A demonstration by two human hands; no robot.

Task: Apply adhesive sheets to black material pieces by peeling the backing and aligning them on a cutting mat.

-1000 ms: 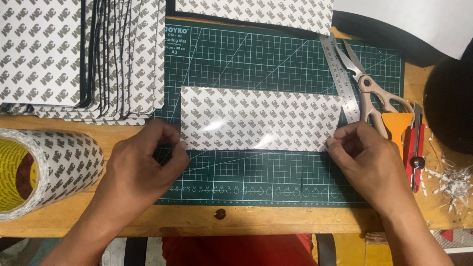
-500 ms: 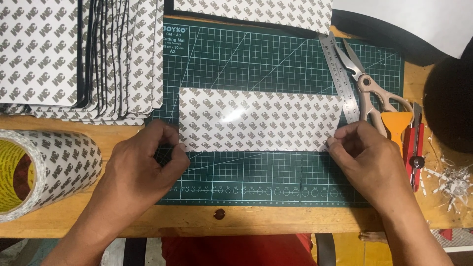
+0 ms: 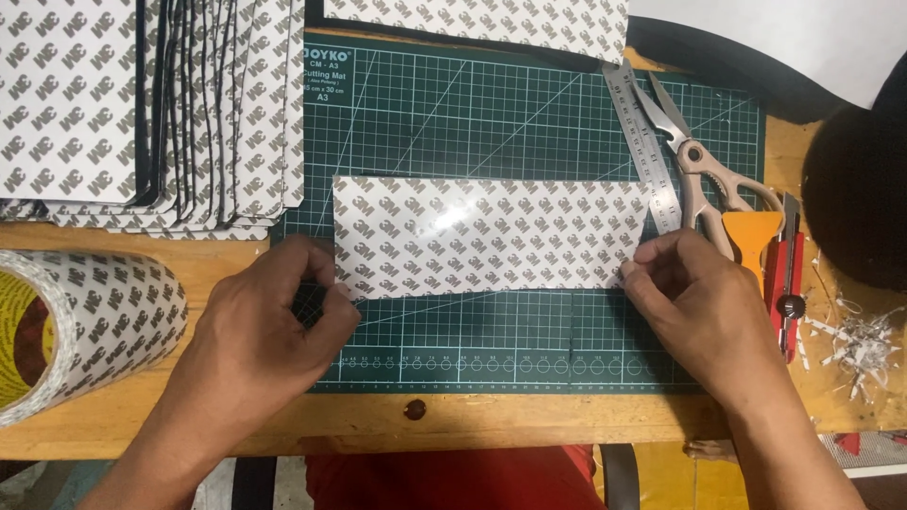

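Observation:
A rectangular strip of white sheet with a grey printed pattern (image 3: 491, 231) lies flat on the green cutting mat (image 3: 529, 123). My left hand (image 3: 269, 326) pinches its lower left corner with thumb and fingers. Over at the lower right corner, my right hand (image 3: 704, 302) pinches the strip's edge. The strip's glossy top reflects light near the middle.
A fanned stack of matching cut sheets (image 3: 142, 104) fills the upper left. A big roll of the same material (image 3: 80, 326) lies at left. A steel ruler (image 3: 642, 142), scissors (image 3: 699, 165), a red utility knife (image 3: 786, 274) and paper scraps (image 3: 860, 345) sit at right.
The strip has shifted slightly toward me on the mat. Both hands keep their hold on its lower corners, fingers adjusted a little.

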